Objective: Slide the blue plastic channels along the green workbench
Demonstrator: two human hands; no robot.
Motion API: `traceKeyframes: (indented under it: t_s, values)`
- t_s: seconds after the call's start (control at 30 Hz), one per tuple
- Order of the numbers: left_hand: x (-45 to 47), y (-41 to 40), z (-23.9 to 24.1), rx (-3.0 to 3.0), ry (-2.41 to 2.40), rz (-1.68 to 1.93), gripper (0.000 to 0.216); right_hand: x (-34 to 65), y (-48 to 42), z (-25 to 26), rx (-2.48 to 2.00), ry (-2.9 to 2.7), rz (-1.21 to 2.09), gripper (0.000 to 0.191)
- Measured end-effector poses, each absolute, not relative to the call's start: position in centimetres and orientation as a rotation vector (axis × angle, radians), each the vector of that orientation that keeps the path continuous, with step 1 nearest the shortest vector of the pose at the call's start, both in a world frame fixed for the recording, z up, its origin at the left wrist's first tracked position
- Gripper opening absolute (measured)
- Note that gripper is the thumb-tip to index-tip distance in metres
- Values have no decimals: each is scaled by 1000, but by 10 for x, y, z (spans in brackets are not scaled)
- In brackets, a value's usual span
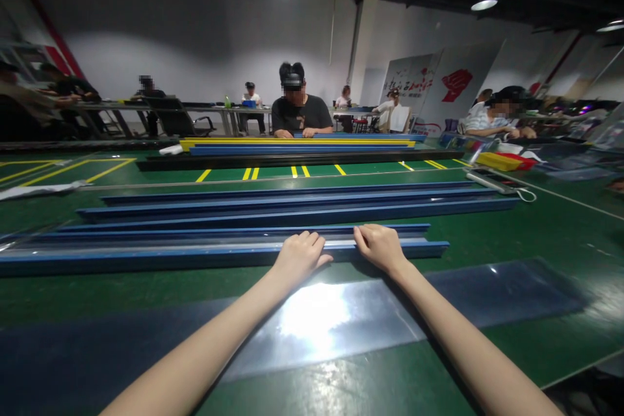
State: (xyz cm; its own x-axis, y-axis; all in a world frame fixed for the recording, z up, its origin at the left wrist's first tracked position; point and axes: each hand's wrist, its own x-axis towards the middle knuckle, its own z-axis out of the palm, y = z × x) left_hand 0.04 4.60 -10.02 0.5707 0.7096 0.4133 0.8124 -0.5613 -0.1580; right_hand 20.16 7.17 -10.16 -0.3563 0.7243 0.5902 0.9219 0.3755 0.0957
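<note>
A long blue channel strip [170, 259] lies across the green table in front of me, with a paler band along its inside. My left hand [299, 256] is closed over it, fingers curled across the trough and thumb at the near wall. A short way to the right, my right hand [381, 247] grips the same strip near its right end, with fingers bent over it. What lies beneath both sets of fingers is hidden. Closer to me, a clear plastic sheet [487, 292] lies flat under my forearms, shining in the lamplight.
Beyond lie more blue channel strips [302, 208], a black strip [292, 160] and a yellow strip [302, 142]. A phone [494, 181] with a white cable rests at right, near a yellow tray [497, 160]. A person in black [302, 114] works opposite.
</note>
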Motion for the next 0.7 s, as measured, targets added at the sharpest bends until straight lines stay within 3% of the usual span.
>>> traceKeyframes:
  t_s: [0.7]
  values:
    - [-5,52,-107,-2455,-1154,-481,27,197,71,-103,-1511,-2117,-550,41]
